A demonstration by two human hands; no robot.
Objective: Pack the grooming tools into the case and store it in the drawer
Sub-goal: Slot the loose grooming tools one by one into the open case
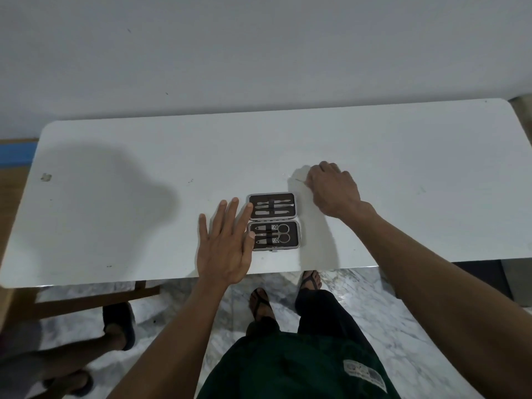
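A small grooming case (273, 221) lies open flat near the front edge of the white table (403, 168). Its dark lining holds thin metal tools in the far half and scissors (280, 233) with two clippers in the near half. My left hand (227, 243) rests flat and open at the case's left edge, fingertips touching its rim. To the right and beyond the case, my right hand (331, 188) is curled down on the tabletop, pinching a thin metal tool (300, 180) whose tip sticks out to the left.
The table stands against a pale wall. Another person's feet in dark sandals (119, 323) are on the marble floor at the lower left, beside a wooden frame (86, 300). My own sandalled feet show under the table's front edge. No drawer is in view.
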